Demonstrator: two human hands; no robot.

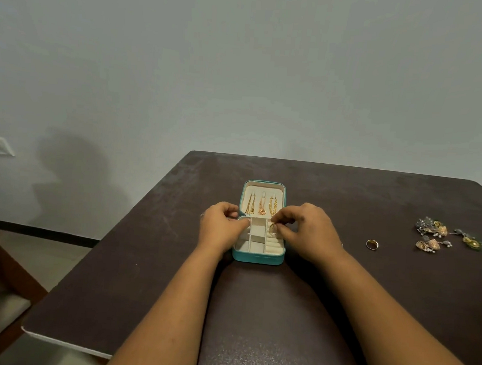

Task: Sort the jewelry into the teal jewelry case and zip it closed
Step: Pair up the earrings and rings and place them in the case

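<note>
Ring [272, 229], thin and gold, stands on edge in the right hand's [308, 231] grip, thumb and forefinger clamped on it directly over the ring-roll compartment at the right of the teal jewelry case [258, 257]. Its slot lies straight below, so the coming move looks like a short press down. The left hand [220, 228] is nearer the case's left wall, fingers curled onto the rim to brace it. Three chains [261, 206] hang in the open lid. Out on the table [340, 287], well to the right, wait another ring [372, 244] and the earrings [442, 235].
</note>
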